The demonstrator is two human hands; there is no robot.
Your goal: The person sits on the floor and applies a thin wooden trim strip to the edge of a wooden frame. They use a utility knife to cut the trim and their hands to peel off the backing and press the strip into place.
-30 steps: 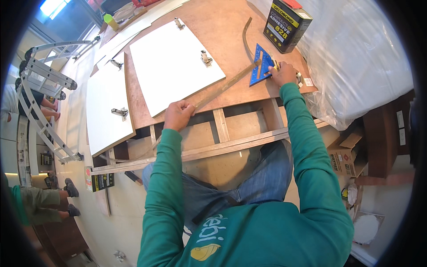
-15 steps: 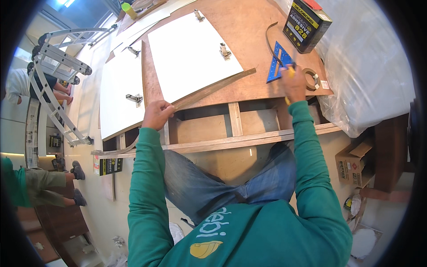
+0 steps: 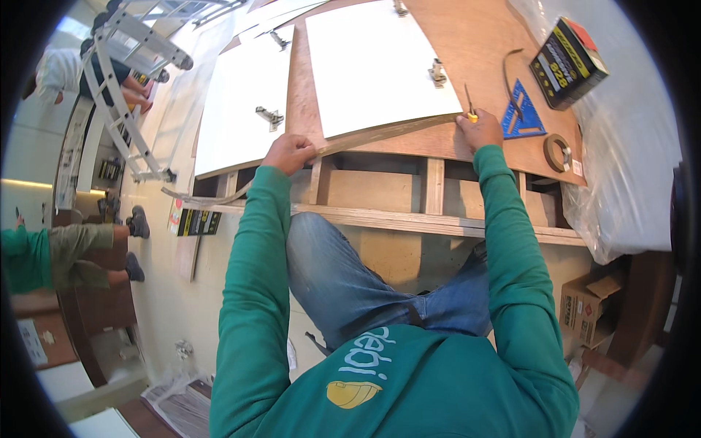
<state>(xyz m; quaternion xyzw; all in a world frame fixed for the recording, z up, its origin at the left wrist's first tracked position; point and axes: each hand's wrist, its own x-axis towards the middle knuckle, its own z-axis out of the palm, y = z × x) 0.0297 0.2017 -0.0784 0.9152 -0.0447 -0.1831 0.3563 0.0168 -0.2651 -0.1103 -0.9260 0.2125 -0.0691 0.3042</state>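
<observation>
Head view: pinching in the left hand point(image 3: 288, 154) a brown strip point(image 3: 380, 134), laid along the near edge of an already-hinged white panel point(image 3: 380, 66) but loose beyond, and clasping a yellow-handled tool point(image 3: 472, 117) in the right hand point(image 3: 482, 133).

My own kit: green long-sleeved top point(image 3: 467, 379), the cloth creased at the elbows and along both forearms. Left sleeve point(image 3: 255, 277) and right sleeve point(image 3: 522, 255) match the body in colour, each ending in a snug cuff at the wrist. Left hand point(image 3: 289, 153) and right hand point(image 3: 482, 131) are bare. On my chest — pale lettering point(image 3: 365, 352) set aslant, with a yellow domed motif point(image 3: 353, 395) beside it, shaped like a helmet. Below, blue denim jeans point(image 3: 325, 270), patchily paler over the thigh — dark strip point(image 3: 414, 315) at the waist.
</observation>
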